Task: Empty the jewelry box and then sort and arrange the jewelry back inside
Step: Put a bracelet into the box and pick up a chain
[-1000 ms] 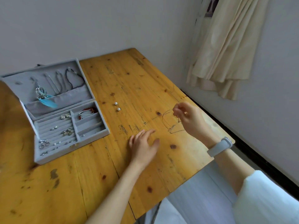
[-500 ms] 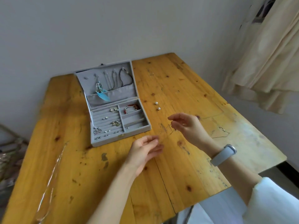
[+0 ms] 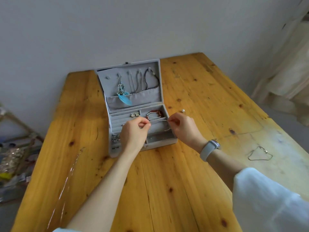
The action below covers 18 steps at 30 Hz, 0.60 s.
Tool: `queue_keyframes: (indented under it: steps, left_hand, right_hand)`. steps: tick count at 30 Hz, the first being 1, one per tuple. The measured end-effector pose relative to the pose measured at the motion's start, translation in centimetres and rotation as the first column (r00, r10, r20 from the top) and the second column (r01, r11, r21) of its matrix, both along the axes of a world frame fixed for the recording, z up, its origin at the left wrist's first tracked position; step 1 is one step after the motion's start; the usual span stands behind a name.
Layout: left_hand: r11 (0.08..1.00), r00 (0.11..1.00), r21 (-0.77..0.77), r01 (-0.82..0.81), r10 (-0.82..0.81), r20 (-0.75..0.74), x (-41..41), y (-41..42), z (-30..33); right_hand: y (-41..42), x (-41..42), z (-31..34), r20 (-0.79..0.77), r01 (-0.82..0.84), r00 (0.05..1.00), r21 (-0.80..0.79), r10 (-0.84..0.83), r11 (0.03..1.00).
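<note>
An open grey jewelry box (image 3: pixel 168 142) stands on the wooden table, its lid upright against the wall. Hanging in the lid are a blue feather earring (image 3: pixel 124 98), thin chains and a dark cord necklace (image 3: pixel 151 80). The tray holds a red bead bracelet (image 3: pixel 155 113), silver earrings (image 3: pixel 134 114) and rings (image 3: pixel 115 137). Both hands hover over the tray's right compartments. My left hand (image 3: pixel 134 133) and my right hand (image 3: pixel 182 126) each pinch an end of a thin silver chain (image 3: pixel 163 121) stretched between them.
A pearl earring (image 3: pixel 183 111) lies on the table right of the box. Another thin chain (image 3: pixel 260 154) lies at the table's right edge. A clear plastic strip (image 3: pixel 66 181) runs along the left side. Clutter sits on the floor at left, a curtain hangs at right.
The view swung left, bringing the box to the centre. Both hands moved from the bare table to above the box tray, and the left hand now pinches the chain too.
</note>
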<state>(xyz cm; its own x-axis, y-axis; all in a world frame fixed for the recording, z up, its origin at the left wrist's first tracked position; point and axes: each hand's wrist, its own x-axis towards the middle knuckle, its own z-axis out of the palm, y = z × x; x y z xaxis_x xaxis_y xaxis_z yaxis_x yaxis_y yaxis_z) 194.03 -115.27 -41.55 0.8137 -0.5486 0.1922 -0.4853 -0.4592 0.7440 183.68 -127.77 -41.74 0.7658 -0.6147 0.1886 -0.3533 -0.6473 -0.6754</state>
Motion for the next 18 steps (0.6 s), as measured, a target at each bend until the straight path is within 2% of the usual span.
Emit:
queue_keyframes:
  steps: [4, 7, 13, 18]
  left_hand:
    - [0.988, 0.992, 0.129, 0.08, -0.093, 0.091, 0.0, 0.8, -2.0]
    - [0.984, 0.98, 0.152, 0.091, -0.115, 0.161, -0.2, 1.3, -2.4]
    - [0.964, 0.92, 0.219, 0.152, -0.219, 0.324, -0.2, 1.2, -1.8]
    - [0.924, 0.857, 0.341, 0.173, -0.312, 0.411, 0.1, 1.1, -1.6]
  right_hand:
    - [-0.3, -0.6, -1.3, -0.02, -0.112, 0.994, -0.09, 0.11, 0.99]
    - [-0.3, -0.7, -1.6, -0.039, -0.153, 0.988, -0.157, 0.149, 0.976]
    - [-0.2, -0.8, -1.7, -0.107, -0.183, 0.981, -0.192, 0.165, 0.964]
    - [-0.5, -0.7, -0.7, -0.217, -0.213, 0.963, -0.246, 0.16, 0.946]
